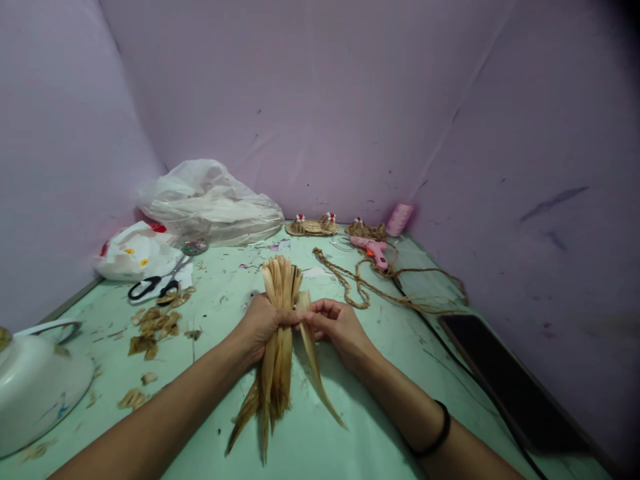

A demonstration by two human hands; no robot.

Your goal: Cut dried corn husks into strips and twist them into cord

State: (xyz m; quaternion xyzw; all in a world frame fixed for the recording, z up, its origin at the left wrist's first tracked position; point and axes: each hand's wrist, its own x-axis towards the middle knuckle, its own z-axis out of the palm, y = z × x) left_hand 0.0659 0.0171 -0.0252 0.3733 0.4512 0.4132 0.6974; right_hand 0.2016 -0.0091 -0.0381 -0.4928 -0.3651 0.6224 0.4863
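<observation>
In the head view, the left hand (261, 325) has thumb and fingers clamped round the middle of a bundle of dry husk strips (281, 293), which fan out above and below those fingers. The right hand (339, 328) pinches a loose strip (314, 368) near its upper part, just beside the left thumb. Rope (345, 283) lies beyond the right fingers; scissors (167, 279) lie beyond and left of the left ones. The bundle looks light, papery and apt to split, so a firm mid-length grip suits it; the thin strip wants a gentle pinch.
</observation>
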